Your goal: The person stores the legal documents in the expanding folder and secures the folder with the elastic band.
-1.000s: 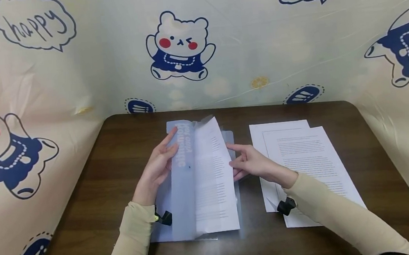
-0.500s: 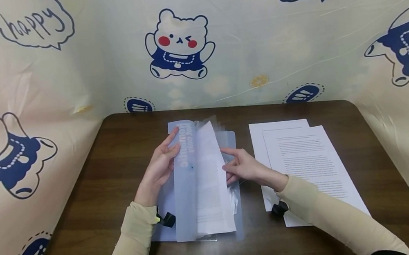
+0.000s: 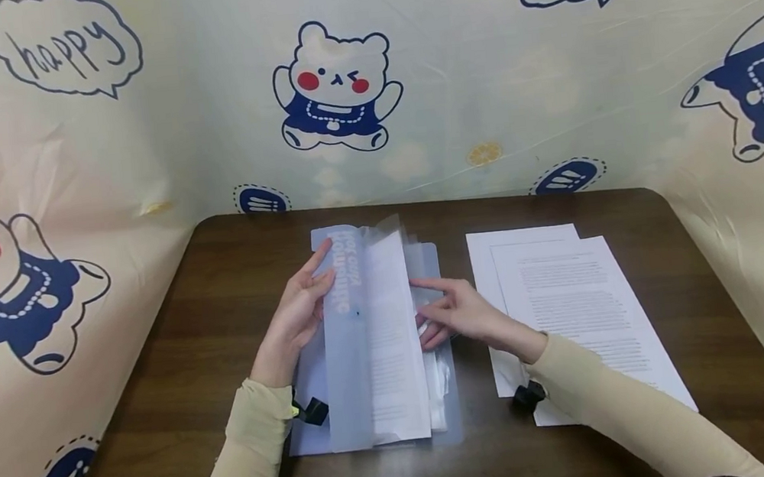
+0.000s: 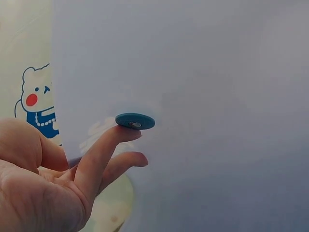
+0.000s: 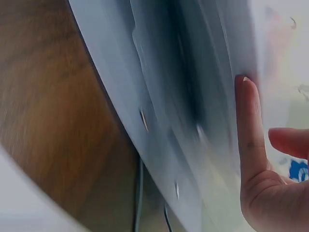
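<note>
A translucent blue document folder (image 3: 347, 365) stands partly open on the table, its front cover raised and curved to the left. My left hand (image 3: 302, 307) grips that cover by its left part, thumb on the near face, other fingers behind. In the left wrist view, a teal round button (image 4: 135, 121) sits on the folder right by the fingers. Inside are printed sheets (image 3: 395, 345) and clear sleeves (image 3: 418, 254). My right hand (image 3: 454, 312) is at the right edge of the sheets, its index finger (image 5: 248, 121) straight against a sleeve and the thumb apart.
Two printed papers (image 3: 566, 290) lie overlapping on the right of the brown wooden table (image 3: 221, 285), partly under my right forearm. Behind the table hangs a curtain (image 3: 442, 71) with cartoon bears. Thin dark cords (image 5: 140, 193) show beside the folder's edge in the right wrist view.
The printed sheet's right edge has shifted left, and more sleeves show to its right. My right hand has moved slightly left with it. The left hand keeps its hold on the cover.
</note>
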The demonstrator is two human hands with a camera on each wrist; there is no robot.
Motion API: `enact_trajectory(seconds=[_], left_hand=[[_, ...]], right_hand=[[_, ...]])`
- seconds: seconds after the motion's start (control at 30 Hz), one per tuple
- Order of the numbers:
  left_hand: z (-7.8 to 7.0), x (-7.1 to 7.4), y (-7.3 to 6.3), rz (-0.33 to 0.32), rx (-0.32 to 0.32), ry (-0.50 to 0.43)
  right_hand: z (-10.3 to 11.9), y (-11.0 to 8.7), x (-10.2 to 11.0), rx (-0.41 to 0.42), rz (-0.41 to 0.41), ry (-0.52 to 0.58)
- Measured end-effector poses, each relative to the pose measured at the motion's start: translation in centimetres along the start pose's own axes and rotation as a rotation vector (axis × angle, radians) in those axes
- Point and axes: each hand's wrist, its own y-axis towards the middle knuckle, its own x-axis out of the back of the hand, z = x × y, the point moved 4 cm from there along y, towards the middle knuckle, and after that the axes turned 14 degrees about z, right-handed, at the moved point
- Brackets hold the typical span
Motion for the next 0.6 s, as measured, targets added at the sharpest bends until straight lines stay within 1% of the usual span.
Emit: enact_trajectory(seconds=[0.1,0.17,0.3,0.43,0.5,0.53,0.6], left_hand=[[0.0,0.2,-0.1,-0.016,0.012,0.003],[-0.1,0.3,-0.2,-0.024,0.012,0.008],[-0.1,0.6,-0.3,-0.009,-0.003,0.003],[0.0,0.7,-0.4,-0.003,-0.008,0.003],[0.0,0.8,-0.4,0.003,-0.012,0.004],[0.0,0.8,-0.4,0.005,-0.015,0.003],[-0.1,0.8,-0.3,0.015,-0.023,0.002]], right_hand=[[0.2,-1.5,1.9,0.044,-0.049,0.002],[0.2,-2.7,3.4,0.06,-0.106,-0.035],[0.0,-5.5,6.6,0.066,-0.265,-0.21],[-0.2,-8.8,9.4,0.015,-0.455,-0.487],[-0.3,-10.4,10.7,-0.02,-0.53,-0.592],[-0.4,-11.2,11.2,-0.039,-0.56,-0.627],[-0.5,-12.6,12.2,-0.074,-0.602,-0.652]])
